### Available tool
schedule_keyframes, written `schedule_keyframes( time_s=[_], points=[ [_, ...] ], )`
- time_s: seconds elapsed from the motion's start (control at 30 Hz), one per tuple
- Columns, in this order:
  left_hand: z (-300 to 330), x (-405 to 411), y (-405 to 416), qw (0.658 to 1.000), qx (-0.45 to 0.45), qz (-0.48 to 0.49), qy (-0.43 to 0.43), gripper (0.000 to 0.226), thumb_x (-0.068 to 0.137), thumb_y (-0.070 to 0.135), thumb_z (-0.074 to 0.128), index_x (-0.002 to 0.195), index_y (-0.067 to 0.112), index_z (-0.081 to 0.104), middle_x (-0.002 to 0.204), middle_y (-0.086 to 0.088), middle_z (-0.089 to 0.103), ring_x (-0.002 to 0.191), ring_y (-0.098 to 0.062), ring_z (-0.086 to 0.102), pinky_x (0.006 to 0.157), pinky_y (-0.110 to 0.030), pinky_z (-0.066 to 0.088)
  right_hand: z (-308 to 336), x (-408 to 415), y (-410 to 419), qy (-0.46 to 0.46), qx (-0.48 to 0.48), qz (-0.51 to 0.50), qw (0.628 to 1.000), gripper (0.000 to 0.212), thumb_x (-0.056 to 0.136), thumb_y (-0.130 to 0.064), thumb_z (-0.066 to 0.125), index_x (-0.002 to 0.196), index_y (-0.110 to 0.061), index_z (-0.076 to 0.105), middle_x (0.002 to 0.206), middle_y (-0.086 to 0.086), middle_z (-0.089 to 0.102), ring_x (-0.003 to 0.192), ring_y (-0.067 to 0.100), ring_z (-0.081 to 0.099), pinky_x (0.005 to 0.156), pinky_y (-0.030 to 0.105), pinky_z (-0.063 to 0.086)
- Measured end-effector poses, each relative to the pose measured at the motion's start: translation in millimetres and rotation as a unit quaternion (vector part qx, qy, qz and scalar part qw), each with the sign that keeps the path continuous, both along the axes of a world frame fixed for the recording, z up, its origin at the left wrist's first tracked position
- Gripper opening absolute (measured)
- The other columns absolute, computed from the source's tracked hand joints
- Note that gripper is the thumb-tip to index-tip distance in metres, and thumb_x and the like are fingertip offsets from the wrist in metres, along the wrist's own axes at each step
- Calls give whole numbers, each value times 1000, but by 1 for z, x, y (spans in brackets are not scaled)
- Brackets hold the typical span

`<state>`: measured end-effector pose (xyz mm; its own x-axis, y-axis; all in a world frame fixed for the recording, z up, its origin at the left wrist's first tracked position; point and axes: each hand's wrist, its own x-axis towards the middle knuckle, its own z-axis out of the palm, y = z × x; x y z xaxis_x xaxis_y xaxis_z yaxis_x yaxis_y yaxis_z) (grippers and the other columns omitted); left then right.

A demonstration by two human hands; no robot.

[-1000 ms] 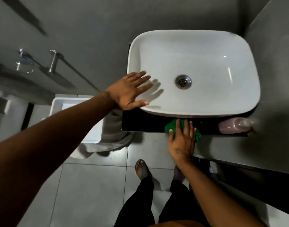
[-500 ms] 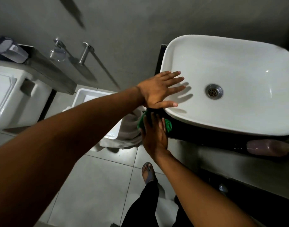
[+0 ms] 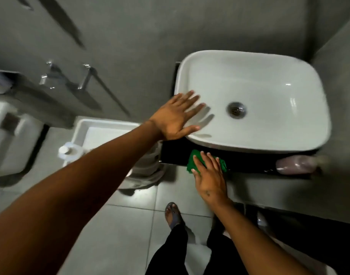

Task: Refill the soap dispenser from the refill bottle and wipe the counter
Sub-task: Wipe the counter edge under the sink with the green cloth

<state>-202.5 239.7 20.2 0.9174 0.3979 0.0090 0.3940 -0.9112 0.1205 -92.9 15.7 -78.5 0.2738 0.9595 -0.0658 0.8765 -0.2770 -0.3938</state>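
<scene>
Wiping stage, unfinished: green cloth (image 3: 207, 161) is pressed flat on the black table (image 3: 174, 153) under the open right hand (image 3: 209, 175). Left hand (image 3: 175, 118), spread and empty, is braced on the sink (image 3: 269, 139). Pink dispenser (image 3: 295, 165) is lying at the table's right end; refill cannot be judged.

The right hand (image 3: 208, 173) with the green cloth (image 3: 194, 162) under it now sits a little further right along the dark desk (image 3: 249, 162), away from the left corner where it pressed half a second ago.

Green cloth (image 3: 192, 162) mostly under right hand (image 3: 208, 176)
</scene>
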Motion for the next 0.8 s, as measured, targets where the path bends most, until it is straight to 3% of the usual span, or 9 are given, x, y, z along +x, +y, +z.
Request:
schedule_keyframes(
  time_s=[0.17, 0.33, 0.57, 0.73, 0.8],
  points=[
    [-5, 16, -20, 1000, 14, -11, 10, 84, 98, 69, 21, 163, 15, 26, 170, -14, 22, 161, -31, 10, 130, -48, 12, 4, 79, -34, -8, -7, -191, 981, 43, 95, -23, 63, 137, -14, 62, 147, 17, 54, 142, 37, 43, 122, 50, 22],
    [-3, 28, -33, 998, 20, -29, 46, 88, 97, 72, 13, 164, 16, 20, 172, -12, 17, 161, -27, 3, 131, -47, 10, 2, 79, -38, 15, 2, -243, 970, 43, 95, -26, 62, 137, -15, 62, 148, 15, 53, 142, 35, 43, 123, 51, 20],
    [0, 34, -38, 998, 25, -16, 57, 88, 97, 72, 13, 162, 15, 29, 169, -14, 27, 160, -28, 14, 129, -48, 16, 9, 86, -40, 23, -32, -334, 942, 45, 99, -30, 54, 142, -18, 57, 154, 12, 45, 143, 35, 37, 123, 49, 20],
    [7, 32, -40, 998, 14, -12, 59, 88, 97, 71, 18, 161, 11, 30, 168, -16, 27, 159, -32, 17, 128, -49, 19, 10, 37, -35, 10, -82, -134, 987, 51, 101, -42, 44, 151, -29, 42, 162, 4, 33, 149, 28, 26, 124, 44, 16],
    [8, 21, -37, 998, 11, -2, 57, 88, 97, 69, 20, 161, 9, 31, 168, -17, 27, 159, -33, 17, 129, -49, 18, 10, 46, -43, 13, -83, -138, 987, 53, 99, -47, 48, 150, -32, 45, 161, 3, 35, 146, 29, 30, 121, 45, 23]
  ],
)
